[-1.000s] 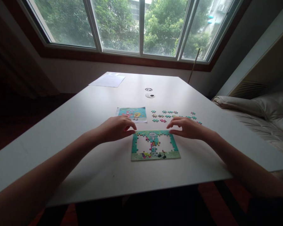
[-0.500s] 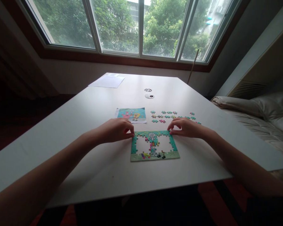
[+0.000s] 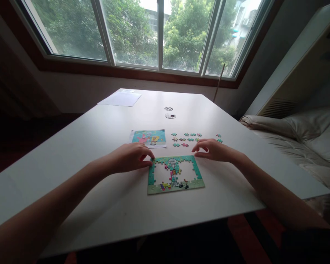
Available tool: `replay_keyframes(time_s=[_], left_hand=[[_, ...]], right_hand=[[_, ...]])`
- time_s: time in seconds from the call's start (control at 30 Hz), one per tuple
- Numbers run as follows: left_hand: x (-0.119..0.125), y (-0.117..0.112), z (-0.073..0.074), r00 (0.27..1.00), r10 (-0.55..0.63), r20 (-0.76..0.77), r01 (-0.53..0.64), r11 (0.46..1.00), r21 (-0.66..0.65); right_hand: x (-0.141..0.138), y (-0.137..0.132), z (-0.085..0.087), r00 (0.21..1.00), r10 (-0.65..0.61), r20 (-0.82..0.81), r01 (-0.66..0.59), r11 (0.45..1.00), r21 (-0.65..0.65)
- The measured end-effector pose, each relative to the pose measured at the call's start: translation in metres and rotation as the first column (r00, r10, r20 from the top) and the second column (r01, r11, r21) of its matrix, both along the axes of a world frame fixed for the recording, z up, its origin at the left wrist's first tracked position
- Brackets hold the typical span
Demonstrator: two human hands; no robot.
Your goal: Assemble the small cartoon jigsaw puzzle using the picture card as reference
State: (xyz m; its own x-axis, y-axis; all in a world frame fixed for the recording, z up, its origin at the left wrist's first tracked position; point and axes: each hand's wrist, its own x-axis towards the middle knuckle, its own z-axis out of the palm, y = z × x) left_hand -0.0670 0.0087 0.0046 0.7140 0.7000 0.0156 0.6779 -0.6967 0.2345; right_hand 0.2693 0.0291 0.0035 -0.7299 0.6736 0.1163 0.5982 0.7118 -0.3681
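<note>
A partly filled jigsaw puzzle (image 3: 174, 171) lies flat near the table's front edge. Its border is joined all round, and a cartoon figure runs down the middle between two gaps. My left hand (image 3: 134, 157) holds the puzzle's upper left corner between thumb and index finger. Just off the upper right corner hovers my right hand (image 3: 213, 150), fingers curved and slightly apart, with nothing visible in them. Beyond the puzzle, a coloured picture sheet (image 3: 149, 138) lies partly behind my left hand. Several loose puzzle pieces (image 3: 191, 139) are spread in rows beyond my right hand, which may hide some.
The white table (image 3: 104, 205) reaches toward a window (image 3: 132, 36). White paper (image 3: 121, 98) lies at its far left. Two round inserts (image 3: 170, 116) sit in the tabletop. A padded seat (image 3: 291, 143) stands to the right.
My right hand has come slightly away from the puzzle's upper right corner. My left hand stays at the upper left corner. The whole view has shifted a little.
</note>
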Motion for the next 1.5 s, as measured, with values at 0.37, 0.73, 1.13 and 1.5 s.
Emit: replay_keyframes(time_s=[0.37, 0.73, 1.13, 1.5], left_hand=[[0.002, -0.002, 0.002, 0.998, 0.040, -0.057, -0.039, 0.999, 0.015], [0.002, -0.002, 0.004, 0.999, 0.030, -0.015, -0.030, 1.000, -0.003], [0.001, -0.003, 0.003, 0.999, 0.036, -0.036, -0.036, 0.999, 0.008], [0.001, 0.002, 0.000, 0.997, 0.029, 0.070, -0.029, 1.000, -0.001]], right_hand=[[0.098, 0.045, 0.001, 0.816, -0.575, -0.055, 0.561, 0.766, 0.315], [0.121, 0.064, -0.027, 0.754, -0.654, 0.066, 0.617, 0.739, 0.272], [0.048, 0.033, -0.008, 0.977, -0.213, -0.031, 0.214, 0.976, 0.034], [0.023, 0.021, -0.005, 0.964, -0.267, 0.020, 0.268, 0.962, -0.053]])
